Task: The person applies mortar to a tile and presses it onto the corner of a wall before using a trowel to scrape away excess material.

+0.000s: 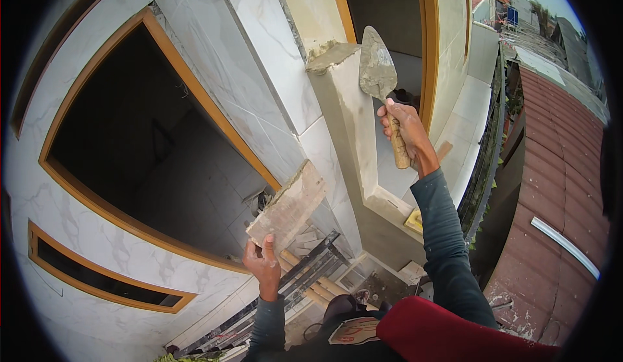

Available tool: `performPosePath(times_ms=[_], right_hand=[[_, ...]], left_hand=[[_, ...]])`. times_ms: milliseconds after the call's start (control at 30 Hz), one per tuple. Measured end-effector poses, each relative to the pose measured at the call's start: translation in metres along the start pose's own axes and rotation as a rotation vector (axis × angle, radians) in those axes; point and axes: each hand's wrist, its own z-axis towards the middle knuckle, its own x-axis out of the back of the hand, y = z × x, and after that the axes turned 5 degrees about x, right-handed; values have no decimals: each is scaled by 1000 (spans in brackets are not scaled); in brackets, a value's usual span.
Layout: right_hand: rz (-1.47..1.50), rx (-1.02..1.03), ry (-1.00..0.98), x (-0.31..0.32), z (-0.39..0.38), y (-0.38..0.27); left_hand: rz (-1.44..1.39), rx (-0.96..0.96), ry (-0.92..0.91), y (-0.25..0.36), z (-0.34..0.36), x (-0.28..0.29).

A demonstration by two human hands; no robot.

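My right hand (405,132) is closed round the wooden handle of a pointing trowel (377,67), its blade smeared with grey mortar and pointing up. Behind the blade, to its left, a low wall (347,96) carries wet mortar on its top end. My left hand (263,265) pinches the lower end of a rectangular piece of tile (292,203), thumb on its pale face. Grey mortar runs along the tile's upper left edge. The tile is held up in front of the marble-patterned wall, apart from the low wall.
Wood-framed openings (156,21) stand at left and top. Below the tile lie dark metal rails (324,248) and bamboo poles (318,294). A yellow block-like thing (414,220) rests on the low wall's ledge. A reddish-brown roof (564,148) lies beyond the right-hand edge.
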Motion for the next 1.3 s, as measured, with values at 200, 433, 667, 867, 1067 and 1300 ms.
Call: performPosePath(times_ms=[200,433,667,867,1067,1300], right_hand=[[21,43,-100,-4,-7,15],[-73,37,-232,-16,-53,28],[117,19,-122,-10,-141,20],[234,-92,-58,8,-203,-1],[-201,108,226,-3,-212,-2],[-240,65,413,-3,-225,23]], left_hand=[[-11,149,7,-20,-24,30],[-88,111,-17,-10,-14,13],[-265,49,-148,9,12,-10],[-458,144,-287,14,10,-50],[-565,118,-378,24,-20,-72],[-597,258,-527,27,-43,-83]])
